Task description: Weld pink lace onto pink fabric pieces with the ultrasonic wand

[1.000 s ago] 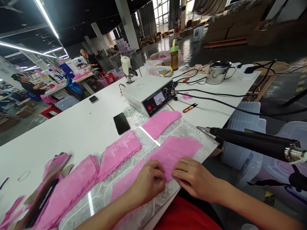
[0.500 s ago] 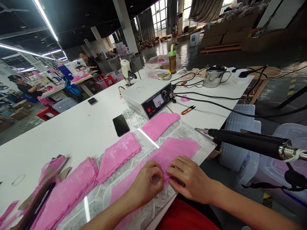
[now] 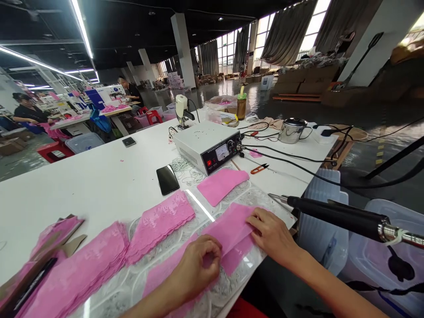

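A pink fabric piece (image 3: 232, 229) lies on a clear plate (image 3: 265, 190) at the near edge of a white desk (image 3: 99, 176). The left hand (image 3: 198, 265) pinches the fabric's near corner, grip curled closed. The right hand (image 3: 273, 234) rests flat on its right edge, grip apart. A black wand tool (image 3: 331, 216) sits just beside it.

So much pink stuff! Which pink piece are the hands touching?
On the long white table, find the clear plate at the near edge. The plain pink fabric piece lies there between the left hand and right hand, nearest the black tool. Unlike the scalloped lace stacks leftward, it is smooth and patternless.
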`<state>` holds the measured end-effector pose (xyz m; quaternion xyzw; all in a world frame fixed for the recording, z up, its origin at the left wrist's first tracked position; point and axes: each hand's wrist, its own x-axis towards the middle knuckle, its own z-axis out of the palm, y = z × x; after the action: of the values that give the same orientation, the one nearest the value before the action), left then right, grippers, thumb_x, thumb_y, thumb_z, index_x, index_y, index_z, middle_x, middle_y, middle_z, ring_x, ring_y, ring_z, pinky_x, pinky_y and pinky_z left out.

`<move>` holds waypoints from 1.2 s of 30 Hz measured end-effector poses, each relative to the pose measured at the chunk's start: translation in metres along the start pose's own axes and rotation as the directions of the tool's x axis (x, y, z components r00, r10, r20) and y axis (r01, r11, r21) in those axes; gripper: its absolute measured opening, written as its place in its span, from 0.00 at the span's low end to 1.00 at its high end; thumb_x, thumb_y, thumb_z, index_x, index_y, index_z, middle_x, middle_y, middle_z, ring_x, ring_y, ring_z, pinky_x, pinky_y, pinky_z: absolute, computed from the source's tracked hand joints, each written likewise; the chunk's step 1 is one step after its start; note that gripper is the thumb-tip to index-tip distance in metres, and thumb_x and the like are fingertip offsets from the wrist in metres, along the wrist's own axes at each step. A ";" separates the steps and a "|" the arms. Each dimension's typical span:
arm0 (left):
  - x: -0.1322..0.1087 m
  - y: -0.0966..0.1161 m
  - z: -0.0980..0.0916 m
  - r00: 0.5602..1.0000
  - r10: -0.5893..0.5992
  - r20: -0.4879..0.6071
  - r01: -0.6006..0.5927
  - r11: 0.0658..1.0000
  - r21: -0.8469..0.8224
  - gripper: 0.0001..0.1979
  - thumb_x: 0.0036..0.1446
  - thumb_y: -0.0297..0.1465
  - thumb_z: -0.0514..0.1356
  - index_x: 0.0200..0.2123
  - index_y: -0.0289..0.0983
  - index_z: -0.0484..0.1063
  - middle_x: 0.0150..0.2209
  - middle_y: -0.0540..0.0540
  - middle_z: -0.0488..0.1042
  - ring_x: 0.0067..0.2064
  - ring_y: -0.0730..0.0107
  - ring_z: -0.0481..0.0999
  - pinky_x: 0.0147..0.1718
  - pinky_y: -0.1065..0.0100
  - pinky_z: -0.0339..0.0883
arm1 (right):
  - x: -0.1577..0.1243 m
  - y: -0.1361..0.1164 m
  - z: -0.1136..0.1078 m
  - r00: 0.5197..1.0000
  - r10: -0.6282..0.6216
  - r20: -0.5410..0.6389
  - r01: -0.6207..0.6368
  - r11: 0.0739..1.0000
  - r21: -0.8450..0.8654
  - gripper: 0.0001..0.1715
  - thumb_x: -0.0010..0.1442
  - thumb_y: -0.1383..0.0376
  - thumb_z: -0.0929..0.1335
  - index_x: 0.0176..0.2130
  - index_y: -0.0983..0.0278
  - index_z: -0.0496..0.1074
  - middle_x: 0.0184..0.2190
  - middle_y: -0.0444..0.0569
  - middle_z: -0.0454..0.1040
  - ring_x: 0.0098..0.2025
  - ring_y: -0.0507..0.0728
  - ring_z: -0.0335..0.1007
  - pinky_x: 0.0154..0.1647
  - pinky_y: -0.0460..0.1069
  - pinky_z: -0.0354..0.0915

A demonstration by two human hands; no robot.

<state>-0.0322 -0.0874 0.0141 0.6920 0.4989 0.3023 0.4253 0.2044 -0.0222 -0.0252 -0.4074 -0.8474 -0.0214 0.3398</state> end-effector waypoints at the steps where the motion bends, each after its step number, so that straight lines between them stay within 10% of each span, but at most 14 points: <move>1: 0.000 0.000 0.000 1.000 -0.014 -0.002 0.014 1.000 -0.025 0.07 0.44 0.20 0.55 0.23 0.37 0.68 0.34 0.47 0.75 0.36 0.67 0.73 0.36 0.68 0.64 | 0.003 0.001 0.000 1.000 0.002 -0.010 -0.002 1.000 -0.003 0.14 0.55 0.79 0.63 0.34 0.63 0.73 0.29 0.47 0.70 0.29 0.54 0.65 0.30 0.48 0.62; 6: -0.003 -0.004 -0.001 0.992 -0.127 0.009 0.126 0.968 -0.218 0.02 0.45 0.26 0.61 0.24 0.36 0.70 0.30 0.47 0.75 0.33 0.68 0.71 0.33 0.68 0.63 | 0.029 -0.017 0.004 0.994 -0.082 -0.069 0.086 0.995 0.050 0.17 0.56 0.80 0.62 0.38 0.64 0.73 0.32 0.49 0.72 0.30 0.53 0.69 0.29 0.46 0.64; 11: -0.019 -0.008 -0.017 0.951 -0.306 0.043 0.281 0.799 -0.532 0.20 0.56 0.48 0.60 0.30 0.35 0.72 0.29 0.45 0.76 0.32 0.67 0.75 0.36 0.66 0.69 | 0.051 -0.079 0.020 0.938 -0.337 -0.075 0.345 0.923 0.169 0.10 0.61 0.75 0.64 0.36 0.63 0.72 0.32 0.48 0.73 0.32 0.53 0.68 0.32 0.48 0.65; 18: -0.067 -0.010 -0.049 0.842 -0.539 -0.022 0.342 0.565 -0.751 0.27 0.47 0.53 0.67 0.23 0.35 0.65 0.20 0.52 0.66 0.23 0.75 0.67 0.20 0.75 0.59 | 0.051 -0.160 0.037 0.634 -0.768 -0.093 0.715 0.535 0.451 0.08 0.61 0.74 0.65 0.31 0.67 0.72 0.28 0.47 0.73 0.29 0.54 0.66 0.33 0.51 0.67; 21: -0.086 -0.011 -0.054 0.798 -0.601 -0.046 0.357 0.533 -0.767 0.27 0.38 0.48 0.74 0.21 0.34 0.65 0.19 0.55 0.63 0.21 0.80 0.60 0.19 0.77 0.54 | 0.049 -0.159 0.034 0.684 -0.722 -0.110 0.625 0.501 0.600 0.11 0.65 0.73 0.62 0.42 0.67 0.73 0.35 0.50 0.77 0.39 0.54 0.72 0.44 0.50 0.70; 26: -0.109 -0.015 -0.057 0.741 -0.663 -0.102 0.379 0.539 -0.752 0.25 0.40 0.49 0.72 0.24 0.33 0.72 0.22 0.53 0.68 0.24 0.79 0.62 0.23 0.76 0.53 | 0.043 -0.105 0.032 0.910 -0.398 0.113 0.259 0.761 0.594 0.15 0.64 0.75 0.62 0.46 0.62 0.73 0.38 0.50 0.78 0.39 0.54 0.75 0.40 0.48 0.72; 36: -0.116 -0.021 -0.057 0.751 -0.649 -0.120 0.417 0.608 -0.676 0.23 0.46 0.49 0.68 0.30 0.34 0.74 0.27 0.50 0.72 0.27 0.74 0.66 0.26 0.73 0.57 | 0.056 -0.095 0.031 0.821 -0.179 0.543 -0.186 0.814 0.550 0.10 0.60 0.70 0.64 0.36 0.62 0.76 0.29 0.47 0.75 0.27 0.53 0.69 0.29 0.48 0.66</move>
<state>-0.1258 -0.1778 0.0224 0.2650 0.6270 0.4219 0.5988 0.0955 -0.0386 0.0070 -0.2729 -0.8736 0.3615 0.1777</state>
